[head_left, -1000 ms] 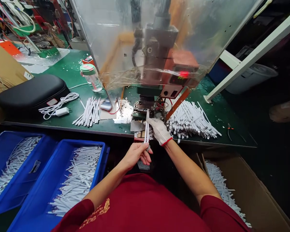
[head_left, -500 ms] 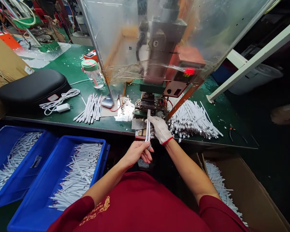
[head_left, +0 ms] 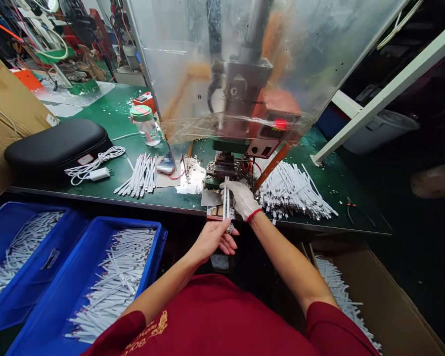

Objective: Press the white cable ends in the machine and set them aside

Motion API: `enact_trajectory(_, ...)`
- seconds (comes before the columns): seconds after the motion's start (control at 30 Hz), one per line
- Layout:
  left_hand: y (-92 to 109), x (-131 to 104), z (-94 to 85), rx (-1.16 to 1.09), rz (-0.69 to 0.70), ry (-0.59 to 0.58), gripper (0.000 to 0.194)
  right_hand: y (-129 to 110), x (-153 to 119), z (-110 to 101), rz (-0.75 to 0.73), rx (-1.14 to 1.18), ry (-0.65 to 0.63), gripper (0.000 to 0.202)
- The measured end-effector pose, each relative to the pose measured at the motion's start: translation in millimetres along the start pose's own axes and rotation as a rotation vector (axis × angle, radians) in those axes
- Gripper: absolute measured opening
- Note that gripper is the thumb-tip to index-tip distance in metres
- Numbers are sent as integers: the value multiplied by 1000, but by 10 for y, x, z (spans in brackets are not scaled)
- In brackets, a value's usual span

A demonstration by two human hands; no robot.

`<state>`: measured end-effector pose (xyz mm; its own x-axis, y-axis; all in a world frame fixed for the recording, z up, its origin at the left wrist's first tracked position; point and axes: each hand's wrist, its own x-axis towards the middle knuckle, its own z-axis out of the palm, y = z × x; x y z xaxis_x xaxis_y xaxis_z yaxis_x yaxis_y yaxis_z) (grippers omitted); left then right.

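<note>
Two short white cables [head_left: 226, 203] run side by side from my left hand up to the small fixture at the foot of the press machine [head_left: 224, 168]. My bare left hand [head_left: 215, 238] pinches their near ends between thumb and forefinger, the other fingers loosely curled. My right hand [head_left: 242, 199], in a white knit glove with a red cuff, closes on their far ends just in front of the fixture. The cable tips are partly hidden by the gloved fingers. A clear plastic guard [head_left: 193, 59] hangs over the machine above both hands.
White cables lie piled [head_left: 292, 190] right of the machine and bunched [head_left: 139, 175] to its left. Blue bins [head_left: 157, 237] of cables stand lower left, a cardboard box [head_left: 393, 301] lower right. A bottle [head_left: 146, 126], black case [head_left: 59, 148], charger [head_left: 98, 174] and pliers [head_left: 349, 210] rest on the bench.
The view has tilted and shifted slightly. Both hands stay on the two cables, and the gloved fingers now reach further across the cables' far ends.
</note>
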<state>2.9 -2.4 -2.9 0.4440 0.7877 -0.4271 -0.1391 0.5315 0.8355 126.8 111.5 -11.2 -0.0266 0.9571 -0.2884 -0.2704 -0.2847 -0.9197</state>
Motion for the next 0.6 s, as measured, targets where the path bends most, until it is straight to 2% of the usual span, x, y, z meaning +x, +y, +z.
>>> enact_trajectory(0.2,-15,34,-1,5,18,7,66,-25,69,41,11,99,-47,26)
enact_trajectory(0.6,-49,94,-2,-3,37,-13,69,-37,47,80,50,88,7,23)
